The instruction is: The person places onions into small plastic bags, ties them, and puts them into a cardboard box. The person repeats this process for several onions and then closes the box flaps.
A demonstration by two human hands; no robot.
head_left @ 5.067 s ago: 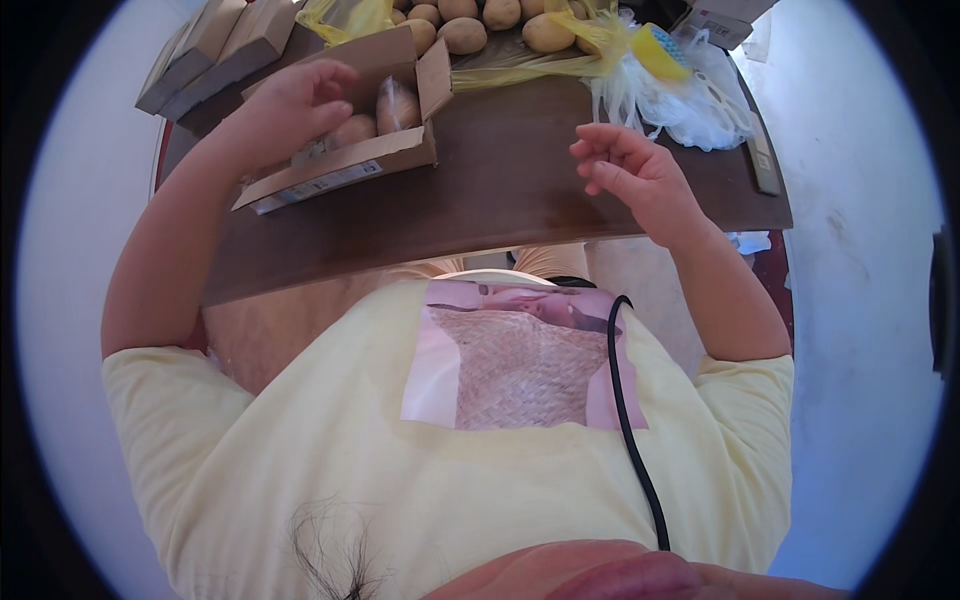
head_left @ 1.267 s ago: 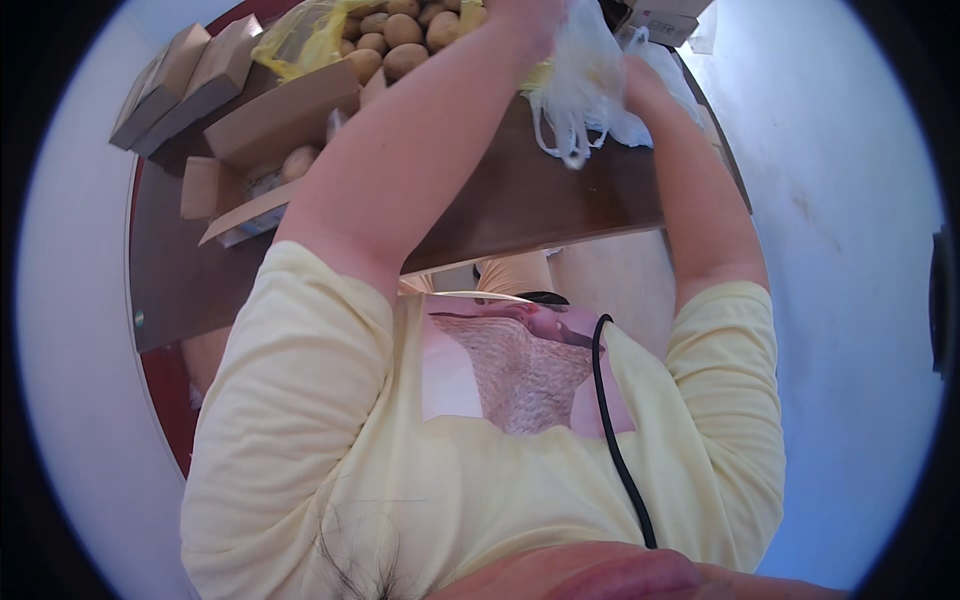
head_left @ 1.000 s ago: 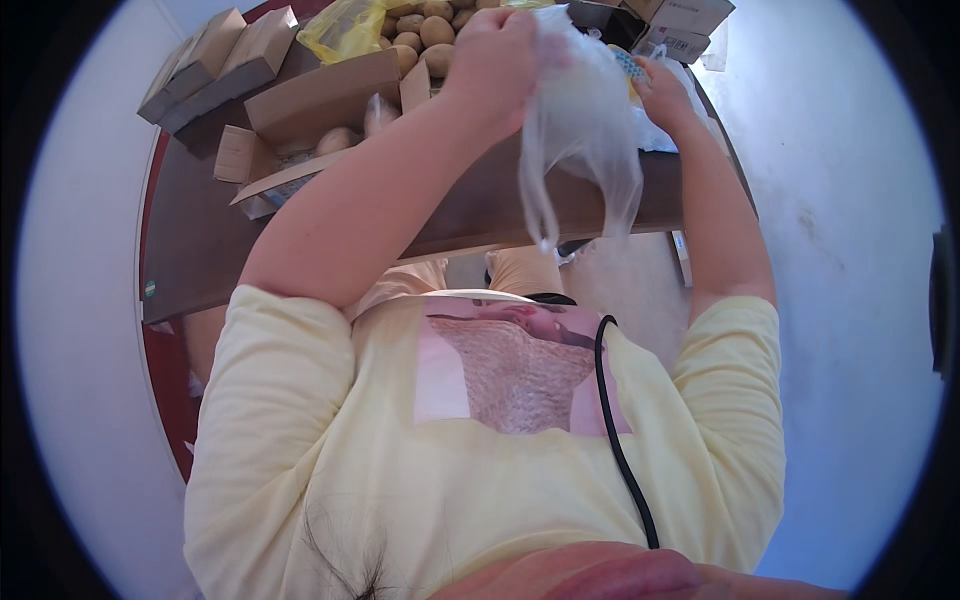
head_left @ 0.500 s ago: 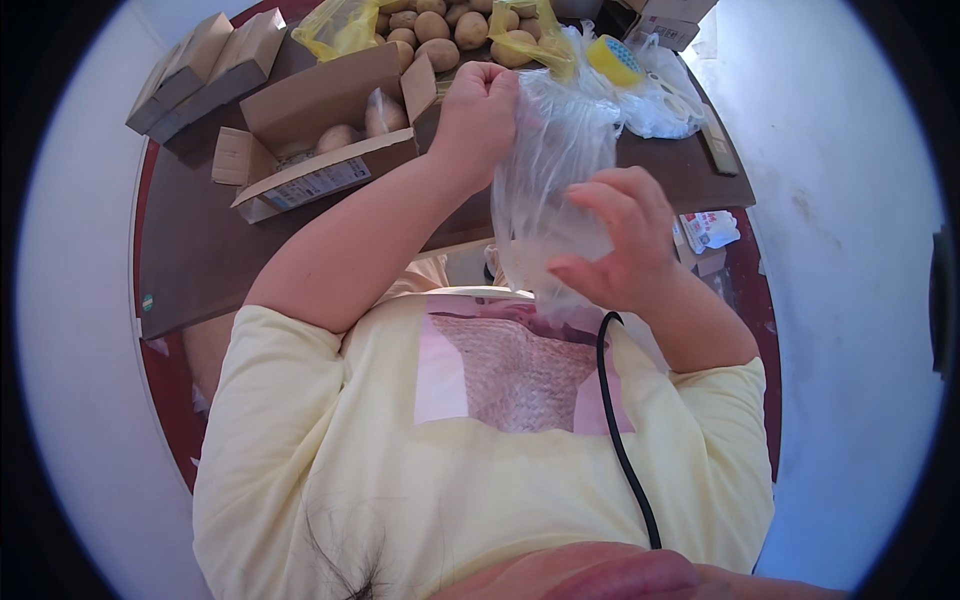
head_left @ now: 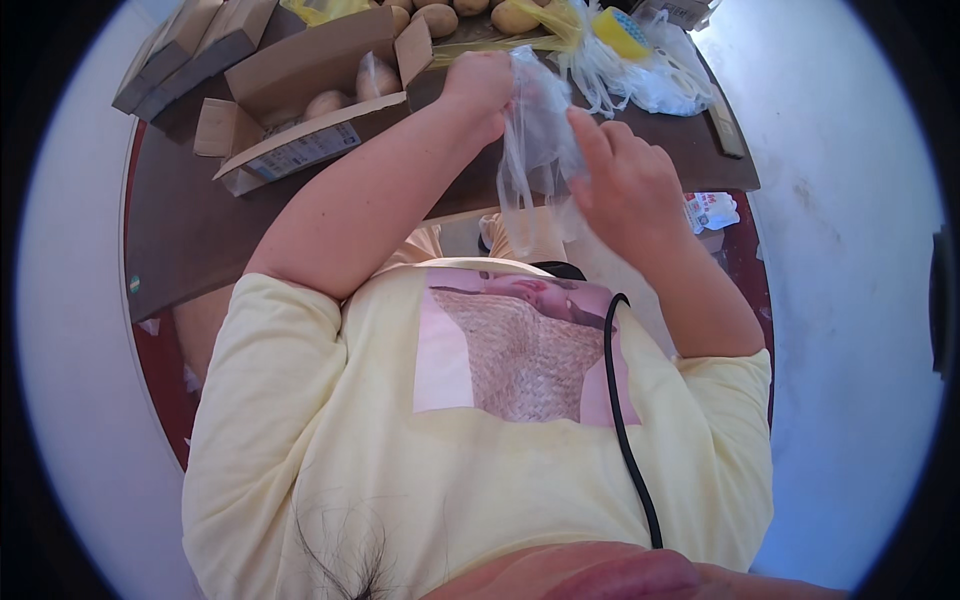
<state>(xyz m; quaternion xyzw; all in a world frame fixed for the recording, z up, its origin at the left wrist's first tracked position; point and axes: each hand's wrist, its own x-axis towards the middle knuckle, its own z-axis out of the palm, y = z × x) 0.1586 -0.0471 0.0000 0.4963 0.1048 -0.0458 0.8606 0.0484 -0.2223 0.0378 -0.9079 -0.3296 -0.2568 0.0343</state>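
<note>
A thin, clear plastic bag (head_left: 540,150) hangs crumpled above the near edge of the table. My left hand (head_left: 480,85) is closed on its upper end, knuckles up. At the bag's right side is my right hand (head_left: 635,185), its index finger stretched toward the top of the bag and its other fingers loosely bent. The thumb sits lower, by the side of the bag, apart from the index fingertip. How firmly the right hand touches the plastic cannot be made out.
An open cardboard box (head_left: 300,150) holding potatoes, one bagged, stands left on the brown table (head_left: 200,240). Loose potatoes (head_left: 438,20) lie behind with yellow plastic. A yellow tape roll (head_left: 620,35) rests on white bags (head_left: 670,85). Closed boxes (head_left: 190,55) stand far left.
My right hand has moved up and closer to the bag's upper end, and its index finger has straightened. The bag is more bunched. My left hand keeps its grip.
</note>
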